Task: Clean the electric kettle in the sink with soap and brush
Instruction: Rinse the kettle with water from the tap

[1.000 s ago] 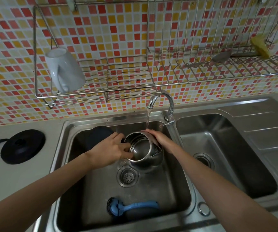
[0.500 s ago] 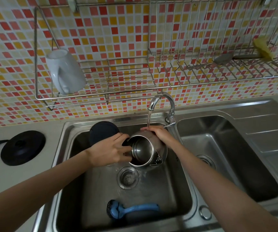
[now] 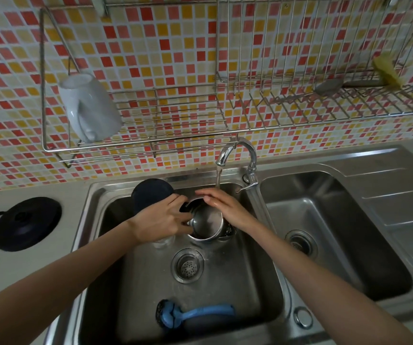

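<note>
The kettle [image 3: 206, 221] is in the left bowl of the sink [image 3: 225, 295], tipped so its open mouth faces the person. Water [image 3: 218, 178] runs from the tap [image 3: 235, 150] onto it. The left hand [image 3: 160, 225] grips the kettle's left side with curled fingers. The right hand [image 3: 225, 207] lies on top of it with fingers mostly straight, not gripping. This looks like the rinsing step. I see no soap or foam, so I cannot tell if the scrub is done. If not, one hand must let go and reach for the blue brush [image 3: 195, 313], which lies at the near end of the same bowl. The kettle's black base [image 3: 26, 224] sits on the grey desk [image 3: 71, 195] to the left. A wire rack [image 3: 175, 125] with a white mug [image 3: 88, 108] hangs on the red and yellow tile wall [image 3: 150, 46].
</note>
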